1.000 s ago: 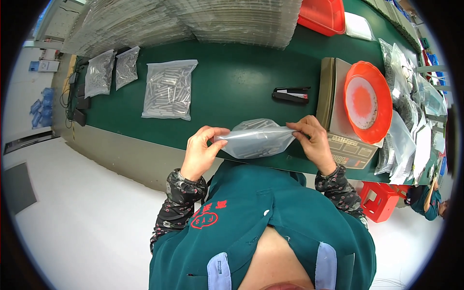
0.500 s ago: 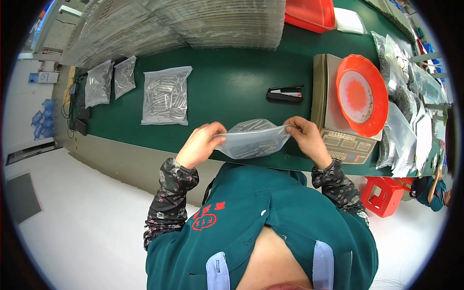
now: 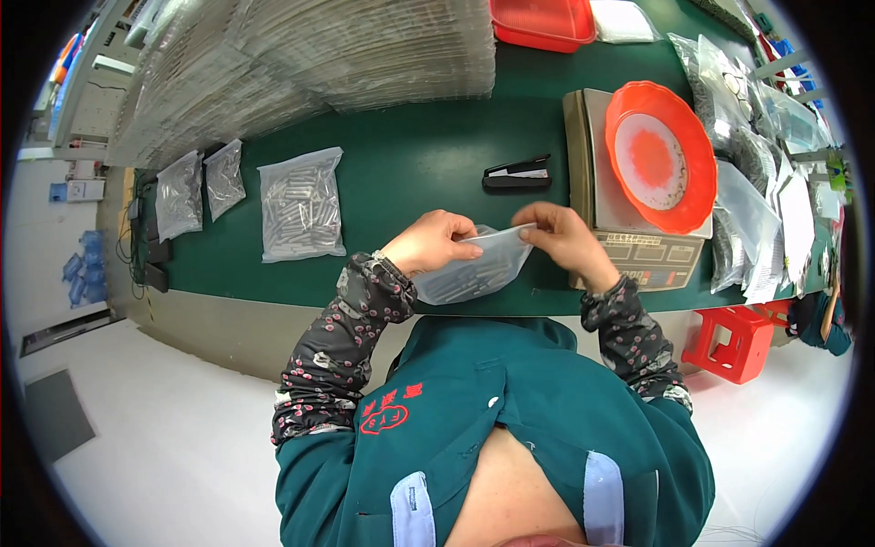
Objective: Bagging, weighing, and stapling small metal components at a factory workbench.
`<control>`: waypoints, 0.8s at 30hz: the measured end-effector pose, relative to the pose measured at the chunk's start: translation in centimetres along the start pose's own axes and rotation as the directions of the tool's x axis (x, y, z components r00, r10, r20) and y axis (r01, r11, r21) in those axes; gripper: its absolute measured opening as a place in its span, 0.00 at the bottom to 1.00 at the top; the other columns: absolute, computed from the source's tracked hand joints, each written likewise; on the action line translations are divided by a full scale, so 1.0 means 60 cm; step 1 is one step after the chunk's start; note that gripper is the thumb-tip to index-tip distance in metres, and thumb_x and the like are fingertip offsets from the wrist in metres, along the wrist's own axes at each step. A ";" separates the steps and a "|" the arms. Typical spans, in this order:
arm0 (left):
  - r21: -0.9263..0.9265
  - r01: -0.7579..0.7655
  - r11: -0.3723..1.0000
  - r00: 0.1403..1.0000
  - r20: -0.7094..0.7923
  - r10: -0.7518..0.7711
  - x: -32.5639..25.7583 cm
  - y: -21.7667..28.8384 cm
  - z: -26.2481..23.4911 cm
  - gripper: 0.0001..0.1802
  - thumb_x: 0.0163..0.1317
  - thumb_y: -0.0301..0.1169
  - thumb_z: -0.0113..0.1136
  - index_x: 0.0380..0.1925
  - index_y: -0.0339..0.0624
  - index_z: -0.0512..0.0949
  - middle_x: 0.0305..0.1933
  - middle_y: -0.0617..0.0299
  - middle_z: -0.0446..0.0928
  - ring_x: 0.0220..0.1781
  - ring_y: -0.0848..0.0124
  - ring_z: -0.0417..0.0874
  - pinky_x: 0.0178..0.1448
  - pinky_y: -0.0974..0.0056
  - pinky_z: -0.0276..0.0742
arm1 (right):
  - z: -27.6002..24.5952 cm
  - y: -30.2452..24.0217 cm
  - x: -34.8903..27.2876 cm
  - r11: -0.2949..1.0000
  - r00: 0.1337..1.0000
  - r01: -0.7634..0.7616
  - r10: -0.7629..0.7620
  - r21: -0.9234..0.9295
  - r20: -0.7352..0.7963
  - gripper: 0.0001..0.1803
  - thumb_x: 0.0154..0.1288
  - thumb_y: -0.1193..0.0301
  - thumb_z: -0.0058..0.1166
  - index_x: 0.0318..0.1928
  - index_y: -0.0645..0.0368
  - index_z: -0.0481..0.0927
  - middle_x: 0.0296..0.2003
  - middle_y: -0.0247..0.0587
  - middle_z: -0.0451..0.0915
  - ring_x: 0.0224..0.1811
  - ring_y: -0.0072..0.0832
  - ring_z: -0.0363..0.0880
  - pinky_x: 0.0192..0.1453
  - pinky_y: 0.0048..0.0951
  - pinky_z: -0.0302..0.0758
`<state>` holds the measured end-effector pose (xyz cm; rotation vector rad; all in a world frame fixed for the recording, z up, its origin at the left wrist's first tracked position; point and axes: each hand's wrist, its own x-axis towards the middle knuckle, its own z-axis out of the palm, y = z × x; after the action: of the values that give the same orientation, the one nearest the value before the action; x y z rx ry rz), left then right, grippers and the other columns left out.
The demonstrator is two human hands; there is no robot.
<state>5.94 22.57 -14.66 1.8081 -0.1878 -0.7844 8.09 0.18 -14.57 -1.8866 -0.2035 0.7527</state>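
Note:
Between my hands a translucent plastic bag [image 3: 474,276] with metal pins in it stands at the table's near edge. My left hand [image 3: 432,242] pinches its upper edge, thumb on the near side. At the top right corner, my right hand [image 3: 567,239] grips the bag between thumb and fingers. Left of them a filled plastic bag of metal pins [image 3: 302,205] lies flat on the table. A black stapler [image 3: 517,174] rests beyond my right hand. Right of that hand is a weighing scale [image 3: 643,260], bearing an orange-red plastic basin [image 3: 700,182].
Stacked clear plastic trays [image 3: 365,55] rise at the back left. Two smaller filled bags [image 3: 180,193] lie at the far left. A red tray [image 3: 544,23] stands at the back. Bags and papers [image 3: 761,201] crowd the right side; a red stool [image 3: 735,344] is below.
My left hand has slid right along the bag's upper edge, closer to my right hand. The bag's top is drawn narrower and tilts up to the right. The whole view has shifted slightly.

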 end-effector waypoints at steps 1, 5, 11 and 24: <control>0.005 -0.002 1.000 1.000 0.005 0.002 -0.002 0.001 -0.002 0.10 0.48 0.31 0.60 0.24 0.33 0.74 0.18 0.62 0.70 0.22 0.77 0.66 0.29 0.69 0.63 | -0.006 -0.001 0.008 0.991 0.996 0.081 -0.077 0.110 -0.039 0.14 0.53 0.76 0.52 0.42 0.64 0.73 0.38 0.46 0.74 0.41 0.33 0.73 0.44 0.26 0.68; 0.065 0.012 0.998 1.000 0.004 -0.013 0.001 -0.002 0.000 0.09 0.49 0.30 0.60 0.22 0.33 0.74 0.18 0.67 0.69 0.23 0.80 0.65 0.29 0.72 0.63 | -0.024 0.012 0.077 0.664 0.809 0.287 -0.554 -0.691 -0.197 0.30 0.44 0.75 0.60 0.52 0.59 0.67 0.48 0.47 0.69 0.53 0.41 0.66 0.56 0.34 0.64; 0.002 0.000 1.000 0.999 0.034 0.000 0.009 -0.011 -0.003 0.09 0.50 0.29 0.60 0.23 0.33 0.74 0.18 0.67 0.70 0.23 0.80 0.66 0.30 0.72 0.63 | -0.009 0.030 0.135 0.342 0.947 0.068 -0.318 -0.937 -0.047 0.32 0.39 0.68 0.64 0.50 0.58 0.69 0.40 0.46 0.72 0.50 0.37 0.69 0.57 0.33 0.62; -0.021 -0.027 0.999 0.999 0.040 0.028 0.016 -0.016 0.000 0.09 0.50 0.28 0.59 0.23 0.31 0.74 0.19 0.66 0.71 0.23 0.79 0.67 0.29 0.72 0.64 | 0.052 -0.072 0.030 0.916 0.659 0.391 -0.210 0.091 -0.722 0.14 0.49 0.68 0.58 0.33 0.63 0.70 0.22 0.35 0.73 0.24 0.19 0.70 0.28 0.23 0.68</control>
<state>6.44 22.45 -15.96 1.7675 -0.2302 -0.8009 8.54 5.32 -12.31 -1.7110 0.0621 -0.2057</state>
